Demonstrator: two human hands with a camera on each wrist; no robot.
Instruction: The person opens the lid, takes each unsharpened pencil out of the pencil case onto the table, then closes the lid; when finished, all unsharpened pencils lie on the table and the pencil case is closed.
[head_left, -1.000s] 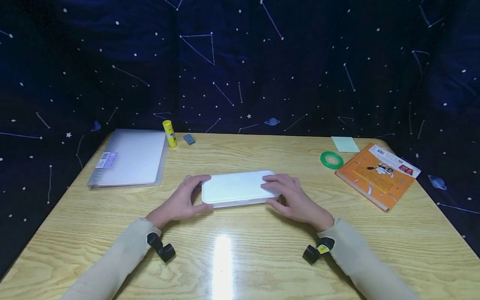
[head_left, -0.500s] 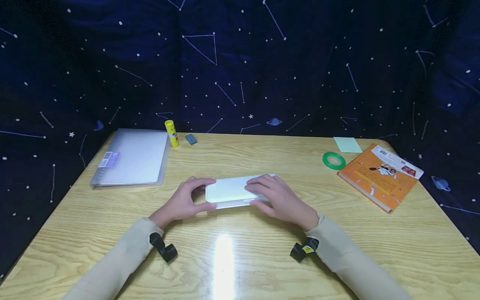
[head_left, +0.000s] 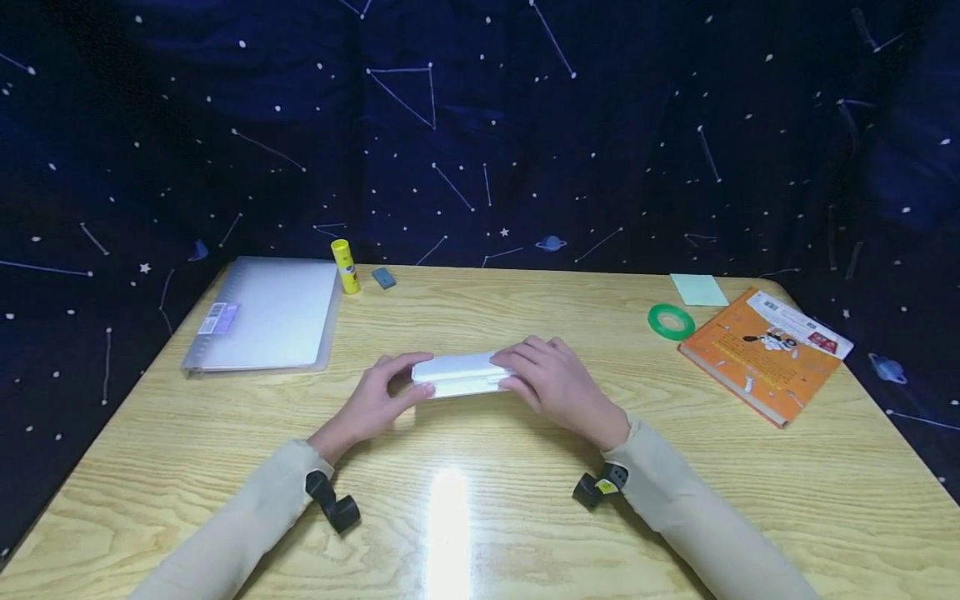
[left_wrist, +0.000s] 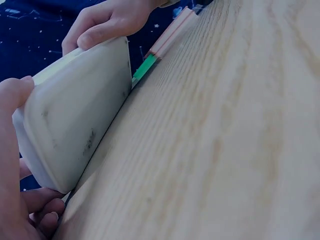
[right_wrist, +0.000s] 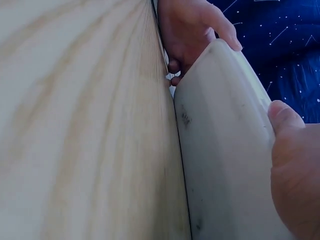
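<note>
Wore, along the lower left and lower right of the head view, pale sleeves [head_left: 232, 517] with black wrist cameras [head_left: 341, 510]. Clamped the white case [head_left: 461, 375] by opposite ends at mid-frame, using left hand [head_left: 375, 400] and right hand [head_left: 561, 387], thumbs toward its near edge. Held it tilted, smudged underside facing both wrist views; could not tell about contact with the table [head_left: 450, 442]. Judged the work early: grasp and tilt done, release not yet made, no contents visible. Had untouched, farther off, a clear folder [head_left: 266, 317] at left, an orange book [head_left: 765, 358] and green tape roll [head_left: 656, 323] at right, then a yellow glue stick [head_left: 345, 267], a small blue block [head_left: 383, 277] and pale green paper [head_left: 699, 290] beneath the starry backdrop [head_left: 480, 125] filling the upper frame.
</note>
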